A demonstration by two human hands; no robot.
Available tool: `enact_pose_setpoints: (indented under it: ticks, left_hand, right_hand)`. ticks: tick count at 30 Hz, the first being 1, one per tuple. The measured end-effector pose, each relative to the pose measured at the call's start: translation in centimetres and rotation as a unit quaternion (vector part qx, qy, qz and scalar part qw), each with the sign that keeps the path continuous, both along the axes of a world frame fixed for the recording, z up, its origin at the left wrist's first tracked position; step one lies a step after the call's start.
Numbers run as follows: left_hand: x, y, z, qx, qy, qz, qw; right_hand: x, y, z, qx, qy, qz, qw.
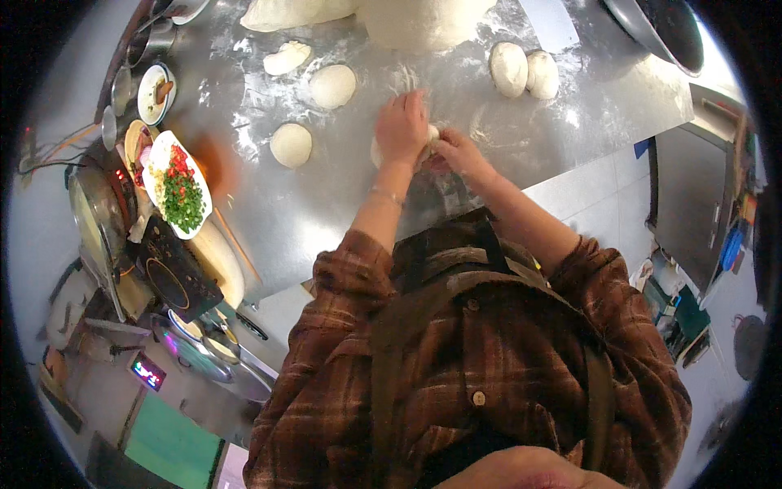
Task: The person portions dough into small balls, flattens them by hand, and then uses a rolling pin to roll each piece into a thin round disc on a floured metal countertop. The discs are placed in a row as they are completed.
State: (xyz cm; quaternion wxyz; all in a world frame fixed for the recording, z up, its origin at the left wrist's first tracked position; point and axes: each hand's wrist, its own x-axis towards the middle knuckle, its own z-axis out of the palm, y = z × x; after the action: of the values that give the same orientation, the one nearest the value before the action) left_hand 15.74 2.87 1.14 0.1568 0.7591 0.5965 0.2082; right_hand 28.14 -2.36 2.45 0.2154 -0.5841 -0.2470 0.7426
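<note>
A piece of dough lies on the floured steel table right in front of me, mostly hidden by my hands. My left hand rests over it, palm down, with the fingers pointing away from me. At the dough's right side, my right hand grips its edge with curled fingers. To the left sit two round dough balls, one nearer and one farther. A smaller torn lump of dough is behind them. Two more dough balls touch each other at the far right.
A large mass of dough spreads at the back beside a white scraper. A metal bowl stands back right. Leftward are a white dish of chopped greens and red peppers, a small bowl, a rolling pin and a knife.
</note>
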Motion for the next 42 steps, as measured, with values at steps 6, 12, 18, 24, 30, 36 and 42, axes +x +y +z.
enact_pose_setpoints:
  ticks: [6,12,18,24,30,36,42]
  left_hand:
    - [-1.3,2.2,-0.2,-0.185,-0.409,0.172,0.877]
    - [-3.1,-4.0,1.6,-0.004,-0.104,0.005,0.995]
    - [0.5,1.7,0.2,0.097,-0.014,-0.036,0.994]
    - [-0.2,3.7,1.0,-0.198,-0.283,0.127,0.930]
    - [-2.8,-2.6,0.2,-0.007,-0.030,0.018,0.999]
    - [0.2,1.9,-1.0,0.098,0.025,-0.035,0.994]
    - [0.1,5.3,1.1,-0.167,-0.343,0.174,0.908]
  right_hand:
    - [-0.4,2.0,2.6,0.360,-0.229,0.187,0.885]
    - [0.0,-2.2,2.6,0.465,-0.213,0.184,0.840]
    - [0.7,-1.6,-0.6,0.134,-0.039,-0.094,0.986]
    - [-0.1,2.3,-0.3,0.329,-0.162,0.056,0.929]
    - [-0.1,-1.3,1.9,0.398,-0.254,0.203,0.858]
    - [0.1,1.0,0.4,0.111,-0.022,-0.066,0.991]
    - [-0.2,4.3,3.0,0.397,-0.280,0.213,0.848]
